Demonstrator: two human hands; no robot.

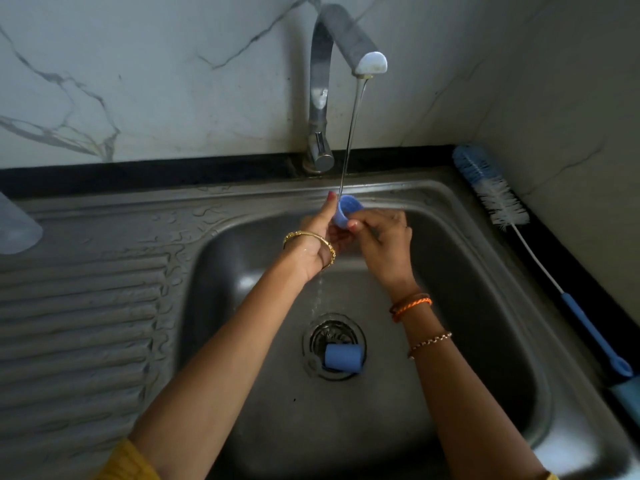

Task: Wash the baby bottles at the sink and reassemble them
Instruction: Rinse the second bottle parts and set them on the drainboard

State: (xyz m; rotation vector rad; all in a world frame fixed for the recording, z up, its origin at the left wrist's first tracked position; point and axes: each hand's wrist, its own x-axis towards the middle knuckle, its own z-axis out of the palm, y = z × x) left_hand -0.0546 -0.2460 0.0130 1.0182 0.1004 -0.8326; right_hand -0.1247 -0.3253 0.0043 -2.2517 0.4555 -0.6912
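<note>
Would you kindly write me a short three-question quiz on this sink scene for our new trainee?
1. True or false: water is running from the tap.
2. What lies on the drain? A) a blue cap B) a spoon C) a sponge
3. Fill in: both hands hold a small blue ___ under the stream.

Key: 1. True. 2. A. 3. Cup; the left hand and right hand pinch it. The bottle brush lies unused on the counter to the right.
</note>
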